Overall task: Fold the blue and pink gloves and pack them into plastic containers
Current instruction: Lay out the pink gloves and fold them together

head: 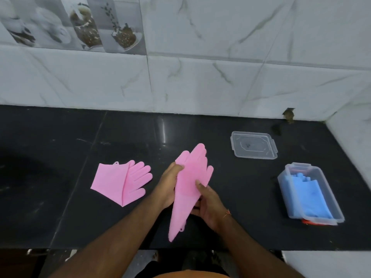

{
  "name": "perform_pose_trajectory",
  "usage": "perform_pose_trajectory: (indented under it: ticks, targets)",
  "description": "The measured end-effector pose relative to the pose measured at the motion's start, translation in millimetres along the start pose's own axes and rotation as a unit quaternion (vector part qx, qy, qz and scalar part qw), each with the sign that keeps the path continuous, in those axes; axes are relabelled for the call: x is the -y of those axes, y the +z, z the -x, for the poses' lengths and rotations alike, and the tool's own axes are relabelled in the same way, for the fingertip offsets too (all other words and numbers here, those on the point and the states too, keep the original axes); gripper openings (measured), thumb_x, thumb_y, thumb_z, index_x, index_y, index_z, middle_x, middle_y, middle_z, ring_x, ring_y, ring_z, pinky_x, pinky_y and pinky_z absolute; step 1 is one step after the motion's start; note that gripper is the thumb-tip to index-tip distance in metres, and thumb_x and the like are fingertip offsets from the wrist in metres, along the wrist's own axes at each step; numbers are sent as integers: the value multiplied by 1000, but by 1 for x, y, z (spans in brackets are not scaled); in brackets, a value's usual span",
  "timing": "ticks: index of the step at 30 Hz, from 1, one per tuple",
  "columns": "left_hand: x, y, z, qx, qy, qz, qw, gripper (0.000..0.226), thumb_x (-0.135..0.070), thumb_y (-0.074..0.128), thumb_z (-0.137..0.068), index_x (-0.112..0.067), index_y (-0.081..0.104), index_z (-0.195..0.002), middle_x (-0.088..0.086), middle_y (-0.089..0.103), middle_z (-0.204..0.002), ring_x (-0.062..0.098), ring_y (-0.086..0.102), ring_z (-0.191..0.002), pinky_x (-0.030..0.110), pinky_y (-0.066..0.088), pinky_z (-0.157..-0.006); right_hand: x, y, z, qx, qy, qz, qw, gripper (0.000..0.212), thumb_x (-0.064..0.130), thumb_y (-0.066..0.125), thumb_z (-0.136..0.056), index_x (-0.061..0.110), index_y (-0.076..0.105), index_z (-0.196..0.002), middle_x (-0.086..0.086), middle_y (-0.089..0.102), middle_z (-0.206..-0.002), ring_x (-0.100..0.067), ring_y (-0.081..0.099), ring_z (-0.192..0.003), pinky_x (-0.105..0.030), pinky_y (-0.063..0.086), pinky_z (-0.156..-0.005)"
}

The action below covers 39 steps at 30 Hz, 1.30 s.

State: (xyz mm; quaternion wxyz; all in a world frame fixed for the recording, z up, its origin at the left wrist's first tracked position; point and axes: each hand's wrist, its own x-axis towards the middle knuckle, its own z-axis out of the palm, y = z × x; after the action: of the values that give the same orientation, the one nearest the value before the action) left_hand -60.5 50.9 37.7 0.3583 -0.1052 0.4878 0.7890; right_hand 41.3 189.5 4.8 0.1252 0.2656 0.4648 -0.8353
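Observation:
A pink glove (187, 187) is held upright above the black counter (60, 207), folded lengthwise, fingers pointing away, cuff hanging toward me. My left hand (167, 186) grips its left edge, thumb on the front near the fingers. My right hand (208, 205) grips its right edge lower down, thumb pressed on the front. A second pink glove (122, 182) lies on the counter to the left, partly folded. Blue gloves (307, 195) lie inside a clear plastic container (333, 209) at the right.
A clear plastic lid (254, 145) lies flat behind the container. Something red-orange (309, 222) shows under the container's near end. A marble-tiled wall (200, 87) backs the counter and turns forward at the far right. The counter's front edge runs just below my forearms.

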Motion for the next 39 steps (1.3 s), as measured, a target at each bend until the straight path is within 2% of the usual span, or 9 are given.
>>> perform_pose_trajectory:
  ticks: [6, 12, 17, 22, 25, 28, 31, 36, 39]
  targets:
    - [32, 43, -24, 8, 25, -57, 998, 49, -4, 62, -104, -33, 59, -143, 3, 78, -133, 27, 77, -120, 47, 64, -97, 39, -59, 26, -45, -76, 110, 990, 58, 33, 86, -90, 42, 57, -140, -3, 76, -130, -32, 76, -115, -55, 65, -78]
    - [58, 85, -37, 28, 40, -150, 987, 49, -7, 71, -102, -27, 60, -146, 1, 81, -126, 27, 78, -117, 48, 66, -94, 66, -113, 34, -133, -188, 182, 956, 40, 14, 70, -101, 26, 60, -138, 2, 76, -130, -17, 74, -116, -26, 64, -83]
    - [72, 105, -44, 11, -17, -296, 955, 82, -10, 74, -101, -22, 30, -169, -3, 70, -142, 14, 76, -110, 27, 63, -66, 71, -152, 24, -230, -79, 286, 927, 43, 23, 60, -106, 21, 51, -148, -7, 64, -140, -27, 64, -122, -58, 59, -100]
    - [83, 105, -44, 9, -29, -414, 910, 90, -7, 83, -92, -21, 34, -167, -12, 66, -123, 7, 71, -103, 37, 69, -70, 77, -175, 19, -159, -38, 264, 950, 60, 19, 71, -99, 29, 44, -152, 4, 64, -133, -16, 64, -114, -34, 61, -78]
    - [94, 104, -41, -3, -7, -493, 870, 85, -8, 85, -84, -21, 44, -158, -3, 68, -115, 20, 75, -103, 50, 69, -82, 82, -186, 15, -158, -56, 371, 913, 70, 8, 71, -96, 25, 42, -158, -2, 60, -148, -22, 61, -128, -34, 55, -98]
    - [101, 109, -38, -3, -2, -524, 852, 86, -9, 85, -83, -23, 42, -156, -1, 67, -112, 23, 77, -95, 49, 70, -70, 86, -192, 12, -182, -48, 432, 882, 77, 12, 73, -94, 24, 37, -162, -4, 55, -157, -28, 53, -141, -44, 44, -116]
    - [107, 116, -36, -7, 2, -547, 837, 89, -13, 85, -82, -23, 37, -157, -2, 68, -109, 20, 76, -91, 41, 70, -62, 88, -196, 13, -174, -55, 477, 860, 81, 14, 72, -92, 26, 34, -163, -5, 56, -156, -29, 55, -139, -43, 45, -116]
    - [115, 124, -36, -15, 36, -634, 773, 92, -21, 85, -83, -16, 33, -159, 4, 69, -125, 25, 71, -108, 45, 63, -91, 82, -197, 18, -195, -63, 522, 828, 77, 26, 74, -92, 27, 36, -159, -4, 56, -156, -27, 56, -137, -43, 45, -115]
    - [117, 125, -36, -25, 49, -649, 759, 86, -21, 83, -85, -15, 36, -157, 6, 67, -137, 26, 68, -119, 43, 59, -100, 73, -199, 23, -224, -50, 495, 838, 94, 42, 79, -91, 23, 24, -165, -5, 50, -160, -29, 54, -140, -49, 45, -116]
